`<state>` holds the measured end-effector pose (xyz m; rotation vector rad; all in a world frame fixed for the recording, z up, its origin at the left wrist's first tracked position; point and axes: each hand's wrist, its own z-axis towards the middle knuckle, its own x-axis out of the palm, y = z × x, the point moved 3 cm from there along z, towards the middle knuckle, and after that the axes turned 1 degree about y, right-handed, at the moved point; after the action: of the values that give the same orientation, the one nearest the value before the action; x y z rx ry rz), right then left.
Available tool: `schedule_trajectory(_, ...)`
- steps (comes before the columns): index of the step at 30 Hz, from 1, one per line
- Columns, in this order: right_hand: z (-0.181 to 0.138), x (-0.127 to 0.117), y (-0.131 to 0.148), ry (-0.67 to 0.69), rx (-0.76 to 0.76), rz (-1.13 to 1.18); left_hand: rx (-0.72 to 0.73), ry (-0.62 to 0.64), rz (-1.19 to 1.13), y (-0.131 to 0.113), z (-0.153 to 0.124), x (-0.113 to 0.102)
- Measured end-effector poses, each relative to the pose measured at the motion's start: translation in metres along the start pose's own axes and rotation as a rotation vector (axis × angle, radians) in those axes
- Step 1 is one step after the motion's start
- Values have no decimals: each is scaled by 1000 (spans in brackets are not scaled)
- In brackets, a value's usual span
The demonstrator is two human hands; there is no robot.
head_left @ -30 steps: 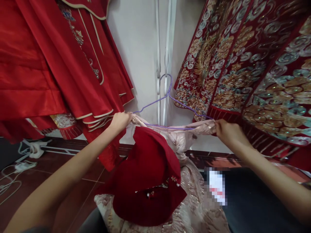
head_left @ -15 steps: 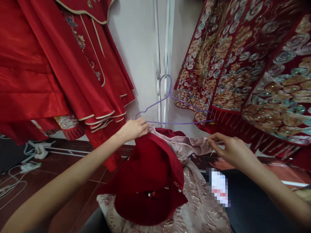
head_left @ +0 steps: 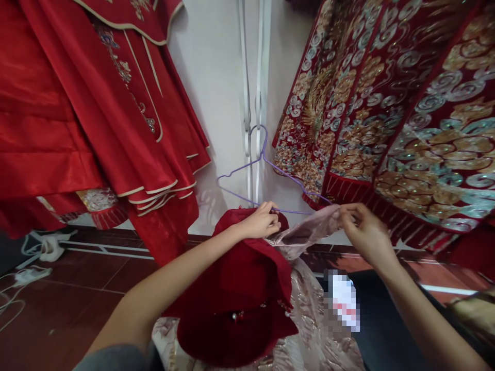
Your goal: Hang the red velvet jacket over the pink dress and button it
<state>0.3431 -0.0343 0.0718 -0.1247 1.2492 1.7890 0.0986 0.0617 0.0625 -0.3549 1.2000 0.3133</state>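
Between thumb and fingers, my right hand (head_left: 365, 232) pinches the end of a pale pink band (head_left: 315, 225) on a pink brocade garment (head_left: 313, 299), up at the right end of a purple hanger (head_left: 242, 167). My left hand (head_left: 261, 221) is closed with curled fingers at the hanger's bottom bar. Whether it grips the bar or cloth is hidden. A dark red garment (head_left: 247, 278) with small pearl beads lies over the brocade, below my left hand. The hanger tilts down to the right and hangs from a white strap (head_left: 258, 93).
Red satin garments (head_left: 127, 129) hang at the left, and a heavily embroidered red garment (head_left: 371, 113) at the right. A white rack bar (head_left: 116, 248) runs low on the left, beside white cables (head_left: 31, 276) on the tiled floor. A blurred label (head_left: 345, 301) lies at lower right.
My left hand has moved right, from the left end of the pink band to the hanger's bottom bar. My right hand has lifted its end of the band slightly, and the hanger now tilts.
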Motion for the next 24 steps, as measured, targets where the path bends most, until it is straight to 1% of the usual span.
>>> schedule_trajectory(3,-5,-11,-7,13,87,-82,-1,-62,-104,-1,-14,-5)
schedule_trajectory(6,-13,-20,-8,27,96,-124,-15,-90,-149,-2,-17,-8)
schedule_trajectory(9,-18,-24,-10,26,123,-137,-22,-91,-152,-2,-18,-9)
schedule_trajectory(14,-19,-26,-7,45,76,-121,25,-86,-111,-1,-17,-9)
schedule_trajectory(17,-19,-27,1,44,68,-93,31,-65,-85,1,-15,-8)
schedule_trajectory(21,-10,-27,19,-19,56,-168,30,-48,-84,0,-14,-9)
schedule_trajectory(24,9,-21,44,-34,-40,-162,18,-34,-94,-4,-12,-11)
